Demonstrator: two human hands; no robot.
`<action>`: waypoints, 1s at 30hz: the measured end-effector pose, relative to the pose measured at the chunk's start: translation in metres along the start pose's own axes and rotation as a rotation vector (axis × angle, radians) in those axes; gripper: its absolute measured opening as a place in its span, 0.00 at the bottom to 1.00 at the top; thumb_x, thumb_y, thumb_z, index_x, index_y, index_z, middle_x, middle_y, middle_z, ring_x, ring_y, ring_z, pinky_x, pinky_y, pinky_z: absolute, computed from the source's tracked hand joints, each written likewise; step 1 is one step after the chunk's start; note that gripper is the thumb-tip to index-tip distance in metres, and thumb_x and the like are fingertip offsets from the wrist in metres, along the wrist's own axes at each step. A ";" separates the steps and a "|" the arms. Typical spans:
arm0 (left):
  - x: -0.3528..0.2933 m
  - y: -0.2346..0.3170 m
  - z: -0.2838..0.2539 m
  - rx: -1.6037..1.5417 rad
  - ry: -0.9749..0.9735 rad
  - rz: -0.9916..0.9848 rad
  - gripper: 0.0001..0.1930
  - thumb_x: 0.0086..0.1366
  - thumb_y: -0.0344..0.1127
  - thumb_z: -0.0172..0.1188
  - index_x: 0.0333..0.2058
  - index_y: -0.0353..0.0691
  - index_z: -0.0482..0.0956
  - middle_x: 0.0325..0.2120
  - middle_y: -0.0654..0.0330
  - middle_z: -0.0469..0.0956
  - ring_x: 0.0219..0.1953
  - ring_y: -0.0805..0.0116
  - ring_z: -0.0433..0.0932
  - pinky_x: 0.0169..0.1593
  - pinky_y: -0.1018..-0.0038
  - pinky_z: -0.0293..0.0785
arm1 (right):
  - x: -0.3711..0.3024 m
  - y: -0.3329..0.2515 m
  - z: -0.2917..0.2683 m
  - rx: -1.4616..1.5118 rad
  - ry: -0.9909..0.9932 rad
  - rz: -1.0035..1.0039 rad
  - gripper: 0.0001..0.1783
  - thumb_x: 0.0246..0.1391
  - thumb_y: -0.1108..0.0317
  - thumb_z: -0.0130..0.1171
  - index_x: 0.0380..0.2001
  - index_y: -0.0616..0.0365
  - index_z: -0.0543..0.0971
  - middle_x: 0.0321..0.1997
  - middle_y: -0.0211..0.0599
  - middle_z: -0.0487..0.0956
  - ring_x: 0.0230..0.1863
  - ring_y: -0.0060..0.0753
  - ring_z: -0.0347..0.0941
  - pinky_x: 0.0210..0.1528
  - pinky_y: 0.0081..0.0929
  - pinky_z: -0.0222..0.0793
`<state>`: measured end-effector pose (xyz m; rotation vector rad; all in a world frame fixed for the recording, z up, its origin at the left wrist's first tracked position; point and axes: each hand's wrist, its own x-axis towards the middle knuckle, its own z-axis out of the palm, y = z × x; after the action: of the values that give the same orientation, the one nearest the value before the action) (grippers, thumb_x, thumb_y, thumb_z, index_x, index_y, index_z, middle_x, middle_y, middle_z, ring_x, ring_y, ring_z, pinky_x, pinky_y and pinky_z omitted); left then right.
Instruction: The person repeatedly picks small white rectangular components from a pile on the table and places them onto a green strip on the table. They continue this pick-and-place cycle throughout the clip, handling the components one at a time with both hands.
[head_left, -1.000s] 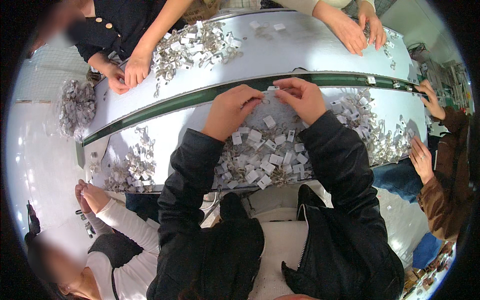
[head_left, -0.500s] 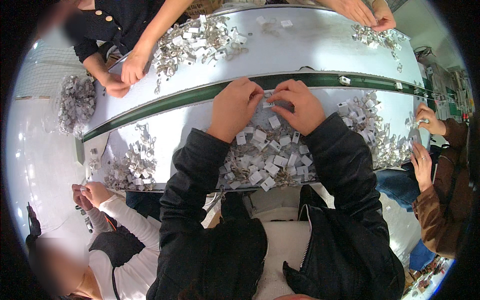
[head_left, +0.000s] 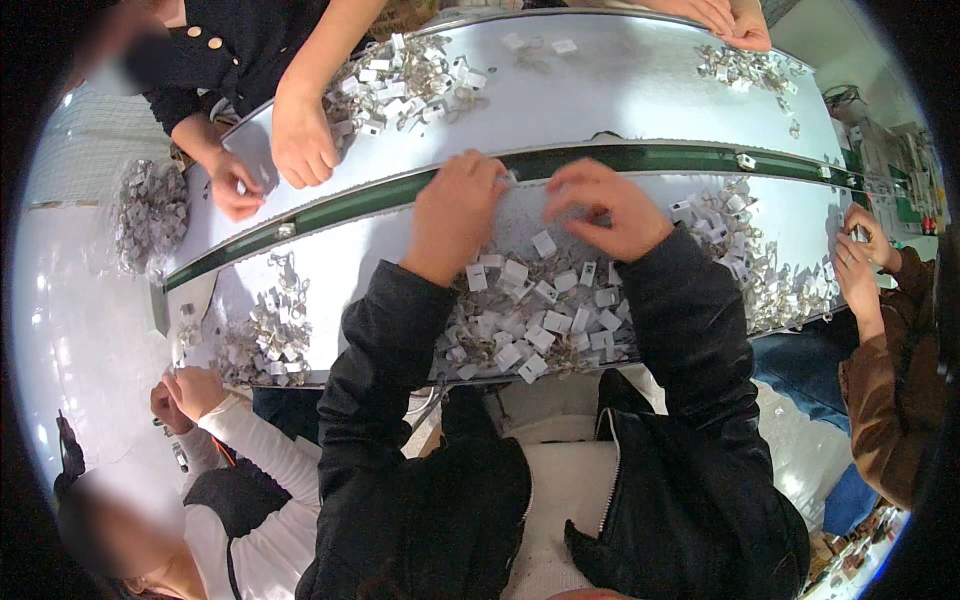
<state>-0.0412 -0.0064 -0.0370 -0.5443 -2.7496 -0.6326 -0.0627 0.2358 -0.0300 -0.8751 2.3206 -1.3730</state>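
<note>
My left hand (head_left: pixel 458 218) is over the near edge of the green conveyor strip (head_left: pixel 540 163). Its fingers are closed, with a small white block (head_left: pixel 511 177) at the fingertips. To its right, my right hand (head_left: pixel 612 212) hangs slightly blurred, fingers curved and apart, nothing seen between them. Between my forearms lies a heap of small white blocks (head_left: pixel 520 325) with metal rings and chains, spread on the pale tabletop (head_left: pixel 345 290). One loose white block (head_left: pixel 543 244) rests at the heap's far side, below the gap between my hands.
More heaps lie at the left (head_left: pixel 262 335), right (head_left: pixel 740 240) and across the strip (head_left: pixel 400 85). White blocks (head_left: pixel 746 161) sit on the strip. A clear bag of pieces (head_left: pixel 150 215) stands far left. Co-workers' hands (head_left: pixel 303 140) work across the table and on both sides.
My right hand has moved right and opened, away from the white block. My left hand has shifted slightly left. Blocks on the strip have moved right. The right-hand co-worker's hands have come together.
</note>
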 end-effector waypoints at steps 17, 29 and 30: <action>-0.001 0.013 -0.020 -0.615 -0.366 -0.042 0.09 0.64 0.29 0.68 0.43 0.39 0.83 0.40 0.56 0.82 0.39 0.66 0.82 0.41 0.71 0.80 | -0.009 0.014 0.012 0.005 0.057 0.134 0.15 0.57 0.68 0.69 0.47 0.58 0.84 0.36 0.40 0.83 0.34 0.34 0.81 0.39 0.29 0.78; -0.001 0.001 -0.016 -0.783 -0.368 -0.372 0.07 0.60 0.32 0.71 0.37 0.40 0.86 0.33 0.58 0.84 0.35 0.64 0.83 0.41 0.70 0.79 | 0.008 0.013 0.024 -0.127 0.279 0.043 0.11 0.57 0.70 0.68 0.44 0.58 0.86 0.38 0.37 0.82 0.36 0.35 0.81 0.39 0.28 0.78; -0.001 0.003 -0.012 -0.871 -0.433 -0.440 0.07 0.60 0.32 0.71 0.37 0.41 0.86 0.32 0.58 0.83 0.35 0.63 0.83 0.41 0.70 0.78 | 0.008 0.013 0.024 -0.127 0.278 0.025 0.11 0.57 0.70 0.68 0.43 0.58 0.86 0.37 0.37 0.81 0.36 0.35 0.81 0.39 0.28 0.78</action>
<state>-0.0369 -0.0098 -0.0264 -0.2294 -2.8776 -2.0710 -0.0607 0.2186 -0.0529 -0.7257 2.6421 -1.4293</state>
